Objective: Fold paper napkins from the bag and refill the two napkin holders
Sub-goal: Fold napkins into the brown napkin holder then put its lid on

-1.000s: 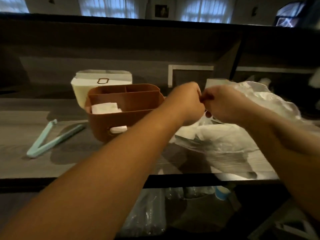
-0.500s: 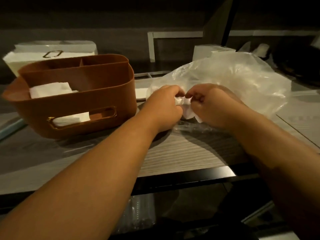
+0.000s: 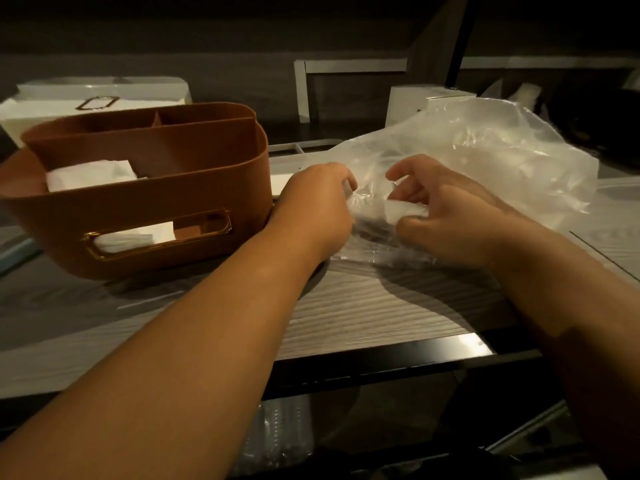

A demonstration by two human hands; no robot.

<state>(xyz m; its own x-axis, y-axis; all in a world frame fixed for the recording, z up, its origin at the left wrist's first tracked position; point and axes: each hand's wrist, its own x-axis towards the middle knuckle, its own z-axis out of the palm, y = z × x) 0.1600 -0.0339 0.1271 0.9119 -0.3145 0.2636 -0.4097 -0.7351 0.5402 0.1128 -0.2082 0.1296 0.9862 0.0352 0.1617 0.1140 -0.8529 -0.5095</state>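
**Opening the bag mouth to reach the napkins**

Both hands work at the near edge of the clear plastic bag, which lies crumpled on the wood-grain tabletop to the right of the brown napkin holder. The left hand has its fingers curled onto the film at the bag's edge, though its fingertips are hidden. The right hand curls loosely, thumb and fingers closing on a small white wad, probably a napkin or bunched film; I cannot tell which.

To do this well, I would hold the film taut with the left and draw one napkin out flat with the right, not crushing it, so it folds cleanly.

The holder already carries folded white napkins in its front compartment; the rear ones look bare. A white box sits behind it. The room is dim, with dark panelling beyond
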